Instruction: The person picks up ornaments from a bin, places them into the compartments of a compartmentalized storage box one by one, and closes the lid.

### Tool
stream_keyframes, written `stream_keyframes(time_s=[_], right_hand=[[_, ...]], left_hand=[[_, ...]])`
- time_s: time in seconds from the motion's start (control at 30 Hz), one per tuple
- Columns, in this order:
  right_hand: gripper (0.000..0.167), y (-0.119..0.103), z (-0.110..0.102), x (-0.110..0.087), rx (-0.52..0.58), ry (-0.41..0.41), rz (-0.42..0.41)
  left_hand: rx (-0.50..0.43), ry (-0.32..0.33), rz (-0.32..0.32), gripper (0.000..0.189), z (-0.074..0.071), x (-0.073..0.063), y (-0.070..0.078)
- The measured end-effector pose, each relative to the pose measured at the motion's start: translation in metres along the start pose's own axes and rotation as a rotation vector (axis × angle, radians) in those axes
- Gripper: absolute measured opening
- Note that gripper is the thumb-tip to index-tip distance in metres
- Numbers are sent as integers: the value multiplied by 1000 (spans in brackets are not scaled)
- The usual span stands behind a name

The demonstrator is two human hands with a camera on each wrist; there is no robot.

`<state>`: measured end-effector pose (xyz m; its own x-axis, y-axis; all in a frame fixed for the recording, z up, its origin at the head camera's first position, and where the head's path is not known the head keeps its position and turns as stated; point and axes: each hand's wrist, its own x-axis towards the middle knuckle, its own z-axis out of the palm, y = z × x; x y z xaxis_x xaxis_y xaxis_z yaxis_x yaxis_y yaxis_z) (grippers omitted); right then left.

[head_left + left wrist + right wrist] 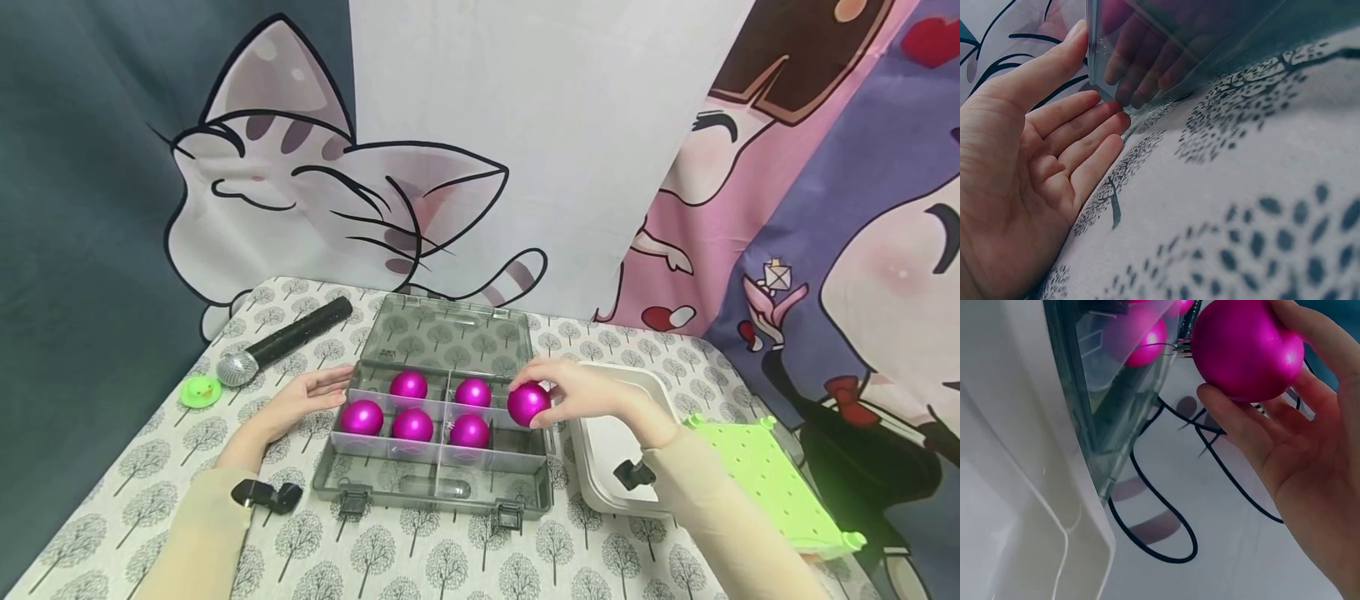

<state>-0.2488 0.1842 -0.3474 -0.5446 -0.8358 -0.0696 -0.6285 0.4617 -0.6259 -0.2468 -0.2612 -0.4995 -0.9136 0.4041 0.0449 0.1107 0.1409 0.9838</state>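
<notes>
A grey see-through compartment box (487, 493) stands on the table with its lid (450, 333) laid back. Several shiny magenta balls, such as this ball (412, 427), sit in its back and middle compartments; the front row holds none. Over the box's right side, my right hand (566, 390) pinches another magenta ball (1244, 353) between thumb and fingers. A silvery cap shows on that ball in the right wrist view. At the box's left wall is my left hand (1054, 162), fingers extended, fingertips right at the clear side.
To the right stands a white tray (592, 492), partly under my right forearm. Beyond it lies a bright green pegged basket (772, 479). A black microphone (292, 337) and a small green duck toy (200, 392) lie at the left. A printed cloth (450, 83) hangs behind the table.
</notes>
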Motion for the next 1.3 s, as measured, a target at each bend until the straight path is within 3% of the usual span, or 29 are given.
stream_keyframes(time_s=[0.57,1.03,1.3], right_hand=[[49,-4,18,20,-270,-170,-3],[52,-9,25,25,-298,-234,82],[56,-10,27,26,-300,-246,86]], left_hand=[[11,-4,2,63,0,1,-1],[10,2,2,63,-1,0,-4],[6,1,0,63,-1,1,-4]])
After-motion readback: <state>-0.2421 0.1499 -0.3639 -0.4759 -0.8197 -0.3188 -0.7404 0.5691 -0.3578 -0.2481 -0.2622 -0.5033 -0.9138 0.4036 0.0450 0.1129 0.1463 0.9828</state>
